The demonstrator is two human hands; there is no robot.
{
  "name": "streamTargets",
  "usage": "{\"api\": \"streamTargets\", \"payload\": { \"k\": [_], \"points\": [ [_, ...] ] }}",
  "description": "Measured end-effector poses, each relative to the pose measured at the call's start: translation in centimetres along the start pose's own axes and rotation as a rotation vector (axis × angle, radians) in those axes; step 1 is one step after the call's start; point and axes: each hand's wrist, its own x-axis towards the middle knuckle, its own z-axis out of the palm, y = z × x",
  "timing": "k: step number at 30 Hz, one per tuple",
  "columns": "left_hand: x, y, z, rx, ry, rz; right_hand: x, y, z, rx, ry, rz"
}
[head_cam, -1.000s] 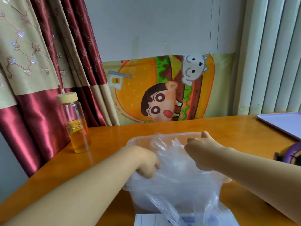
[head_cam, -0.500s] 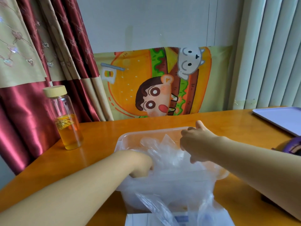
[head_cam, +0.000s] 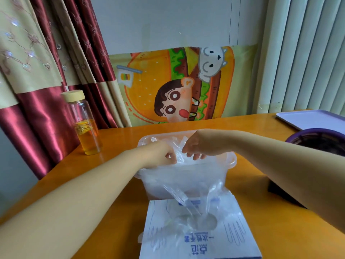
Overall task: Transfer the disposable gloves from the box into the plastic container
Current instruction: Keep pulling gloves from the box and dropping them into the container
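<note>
1. Keeping everything close on the counter [head_cam: 252, 184] helps: the plastic container [head_cam: 230, 161] sits at twelve o'clock from the glove box [head_cam: 214, 247].
2. The disposable gloves [head_cam: 186, 176] drape over the container's near wall, with a tail trailing into the box; lift that tail clear first.
3. The left hand [head_cam: 160, 156] and right hand [head_cam: 201, 144] each pinch film in a closed grip; push down, then release.

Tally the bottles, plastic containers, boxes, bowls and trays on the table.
glass bottle: 1
plastic container: 1
glove box: 1
purple bowl: 1
purple tray: 1
Total: 5
</note>
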Motion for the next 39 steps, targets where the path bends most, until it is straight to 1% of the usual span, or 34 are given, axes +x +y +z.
{"api": "streamTargets", "payload": {
  "k": [2, 4, 7, 10, 11, 13, 14, 16, 17, 18, 20, 23, 25, 27, 29, 30, 32, 33, 36, 39],
  "points": [
    [0.0, 0.3, 0.0, 0.030, -0.091, -0.029, 1.1, 0.1, 0.8, 0.021, -0.107, 0.083],
    [0.4, 0.2, 0.3, 0.067, -0.171, -0.090, 2.1, 0.3, 1.5, -0.039, -0.211, 0.167],
    [1.0, 0.0, 0.5, 0.091, -0.241, -0.142, 3.4, 0.6, 2.3, -0.098, -0.330, 0.298],
    [2.0, -0.3, 1.0, 0.189, -0.335, -0.201, 3.8, 0.8, 2.7, -0.148, -0.418, 0.351],
    [2.2, -0.2, 1.0, 0.251, -0.378, -0.233, 4.0, 0.9, 2.8, -0.175, -0.425, 0.347],
    [2.5, 0.4, 0.8, 0.370, -0.407, -0.282, 4.4, 1.2, 3.1, -0.240, -0.409, 0.332],
    [2.7, 0.6, 0.7, 0.463, -0.421, -0.238, 4.5, 1.3, 3.2, -0.274, -0.408, 0.317],
    [2.8, 1.2, 0.5, 0.516, -0.428, -0.169, 4.6, 1.2, 3.3, -0.352, -0.379, 0.289],
    [2.8, 0.8, 0.7, 0.520, -0.453, -0.150, 4.5, 1.1, 3.3, -0.361, -0.358, 0.290],
    [2.8, 0.5, 1.2, 0.440, -0.475, -0.184, 4.6, 1.1, 3.3, -0.332, -0.340, 0.306],
    [2.3, 0.3, 0.5, 0.351, -0.492, -0.177, 4.7, 1.1, 3.5, -0.337, -0.335, 0.296],
    [0.7, -0.4, -2.7, 0.216, -0.416, -0.133, 4.9, 1.2, 3.8, -0.370, -0.352, 0.283],
    [-1.0, -0.9, -5.0, 0.152, -0.321, -0.116, 4.6, 1.0, 3.7, -0.381, -0.326, 0.297],
    [-2.7, -1.9, -6.6, 0.133, -0.191, -0.104, 4.3, 1.0, 3.5, -0.385, -0.317, 0.241],
    [-4.0, -3.0, -7.2, 0.137, -0.070, -0.097, 4.0, 0.6, 3.3, -0.433, -0.316, 0.135],
    [-4.4, -3.4, -7.2, 0.126, -0.021, -0.097, 4.0, 0.6, 3.3, -0.443, -0.335, 0.129],
    [-5.2, -3.4, -6.6, 0.101, 0.051, -0.088, 3.8, 0.5, 3.2, -0.439, -0.318, 0.164],
    [-5.4, -3.2, -6.3, 0.090, 0.072, -0.077, 3.7, 0.5, 2.9, -0.415, -0.283, 0.170],
    [-6.2, -2.0, -4.9, 0.065, 0.136, -0.028, 2.6, 0.6, 1.6, -0.298, -0.161, 0.090],
    [-7.1, -0.4, -4.0, 0.007, 0.280, 0.050, 0.5, 0.4, 0.0, -0.178, 0.012, -0.010]
  ]
}}
